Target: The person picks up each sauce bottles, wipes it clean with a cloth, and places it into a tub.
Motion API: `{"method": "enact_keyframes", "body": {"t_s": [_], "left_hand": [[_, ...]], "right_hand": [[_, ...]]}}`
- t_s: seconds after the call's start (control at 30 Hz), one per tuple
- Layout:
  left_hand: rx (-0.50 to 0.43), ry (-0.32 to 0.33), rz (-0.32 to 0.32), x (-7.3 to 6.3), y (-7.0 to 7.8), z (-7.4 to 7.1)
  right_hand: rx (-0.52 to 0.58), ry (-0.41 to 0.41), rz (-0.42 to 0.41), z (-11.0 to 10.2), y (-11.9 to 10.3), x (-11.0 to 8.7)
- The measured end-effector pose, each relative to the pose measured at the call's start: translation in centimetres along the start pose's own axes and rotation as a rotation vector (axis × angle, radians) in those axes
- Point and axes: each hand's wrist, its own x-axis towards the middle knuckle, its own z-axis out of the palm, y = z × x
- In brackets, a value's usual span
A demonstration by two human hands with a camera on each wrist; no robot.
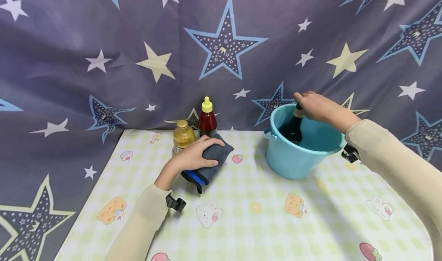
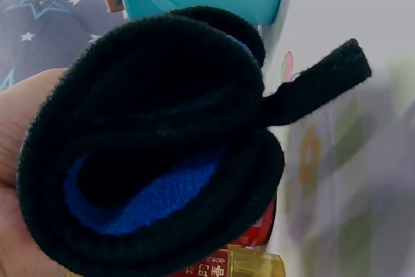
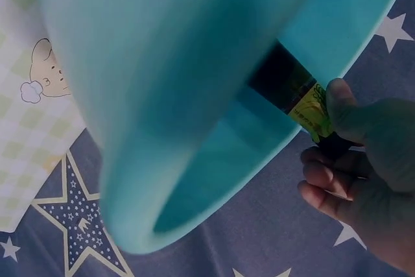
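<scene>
My left hand (image 1: 194, 153) grips a folded dark grey cloth (image 1: 216, 153) between thumb and fingers, over the left part of the table. In the left wrist view the cloth (image 2: 155, 202) shows black edging, bright blue inner folds and a short black loop. Whether it touches the tabletop I cannot tell. My right hand (image 1: 317, 107) holds a dark bottle (image 1: 294, 130) by its neck at the rim of a light blue bucket (image 1: 291, 163). The bottle leans, its lower part inside the bucket. A yellow-green neck label (image 3: 311, 111) shows in the right wrist view.
Just behind the left hand stand a bottle of yellow liquid (image 1: 183, 135) and a red sauce bottle (image 1: 207, 121) with a yellow cap. A checked cloth (image 1: 241, 230) covers the table. A star-patterned curtain (image 1: 145, 31) hangs behind its back edge.
</scene>
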Motion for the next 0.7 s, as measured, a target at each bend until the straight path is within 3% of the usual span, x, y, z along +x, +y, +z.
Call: {"method": "enact_keyframes", "body": {"t_s": [0.3,0.53,0.6,0.7], "left_hand": [[0.017,-0.035,-0.004,0.3,0.5,-0.6],[0.006,-0.073,-0.002,0.7,0.6,0.1],[0.005,-0.076,-0.008,0.6,0.6,0.4],[-0.002,-0.075,-0.017,0.2,0.7,0.8]], "right_hand": [[0.014,-0.074,0.050,-1.2,-0.3,0.2],[-0.036,-0.128,0.090,-2.7,-0.8,0.1],[-0.045,-0.108,0.079,-3.4,-1.3,0.2],[-0.005,-0.004,0.035,-4.7,-2.5,0.5]]}}
